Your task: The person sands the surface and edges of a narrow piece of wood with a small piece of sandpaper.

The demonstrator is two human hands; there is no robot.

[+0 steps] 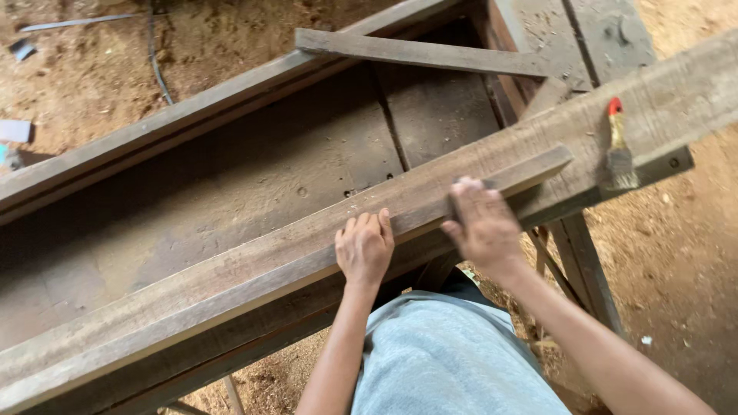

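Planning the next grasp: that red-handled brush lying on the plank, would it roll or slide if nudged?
The brush likely won't roll: its head looks flat and wide, lying flush on the plank. It probably slides little, since the wood looks rough-sawn. It seems small and light, so a bump could knock it off the plank's near edge.

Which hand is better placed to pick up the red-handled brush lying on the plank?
Probably the right hand. It rests on the wooden strip nearer the brush, which lies further right on the plank. The left hand lies flat on the strip, farther off.
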